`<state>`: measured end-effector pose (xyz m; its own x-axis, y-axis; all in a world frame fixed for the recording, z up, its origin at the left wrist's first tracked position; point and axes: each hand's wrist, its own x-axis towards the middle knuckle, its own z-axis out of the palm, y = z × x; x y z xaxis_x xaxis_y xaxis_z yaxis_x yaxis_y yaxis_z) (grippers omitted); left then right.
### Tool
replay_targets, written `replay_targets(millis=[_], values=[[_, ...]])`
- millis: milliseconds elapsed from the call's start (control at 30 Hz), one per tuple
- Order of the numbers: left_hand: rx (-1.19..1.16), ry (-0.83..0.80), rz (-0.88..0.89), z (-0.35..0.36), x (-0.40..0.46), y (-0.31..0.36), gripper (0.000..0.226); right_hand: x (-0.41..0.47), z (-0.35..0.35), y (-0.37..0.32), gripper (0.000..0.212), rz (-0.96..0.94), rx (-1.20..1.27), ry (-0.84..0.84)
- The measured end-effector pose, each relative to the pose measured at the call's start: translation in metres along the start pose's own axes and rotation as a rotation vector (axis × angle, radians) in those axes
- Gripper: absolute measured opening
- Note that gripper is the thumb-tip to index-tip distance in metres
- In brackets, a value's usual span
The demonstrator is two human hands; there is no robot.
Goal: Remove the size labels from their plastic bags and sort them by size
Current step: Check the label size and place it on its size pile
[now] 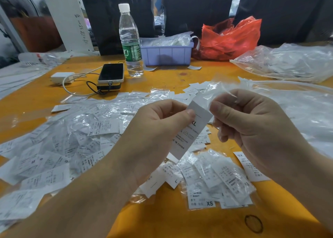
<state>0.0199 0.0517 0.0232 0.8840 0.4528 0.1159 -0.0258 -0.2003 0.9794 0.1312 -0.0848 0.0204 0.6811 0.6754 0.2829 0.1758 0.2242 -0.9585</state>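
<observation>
Across our orange surface [162, 79] bagged labels [75, 135] sprawl lower left. At centre frame, our left hand [153, 126] pinches the XL label [191, 129]; our right hand [252, 122] pinches its plastic bag [214, 89]. A sharp tug could drop it among unsorted ones.

a capped water bottle [130, 39] stands upright on the orange desk [162, 79], just beside a dark phone [111, 73] with a white charger [61, 77]; behind sit a purple bin [166, 54] and a red plastic bag [229, 39].

The size mark on the held label [191, 129] is partly covered by the left thumb, and small print at seven o'clock is blurred.
</observation>
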Motion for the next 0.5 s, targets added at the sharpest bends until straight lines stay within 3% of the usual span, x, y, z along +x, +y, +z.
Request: replay_targets(millis=[267,500], values=[[-0.005,0.158,0.063,-0.0018,0.0006,-0.0007,0.015,-0.0027,0.0,-0.0015,0.018,0.022,0.058,-0.092],[0.06,0.148,0.111,0.0008,0.0004,0.0003,0.013,-0.0025,0.0007,-0.002,0.016,-0.003,0.025,-0.059]])
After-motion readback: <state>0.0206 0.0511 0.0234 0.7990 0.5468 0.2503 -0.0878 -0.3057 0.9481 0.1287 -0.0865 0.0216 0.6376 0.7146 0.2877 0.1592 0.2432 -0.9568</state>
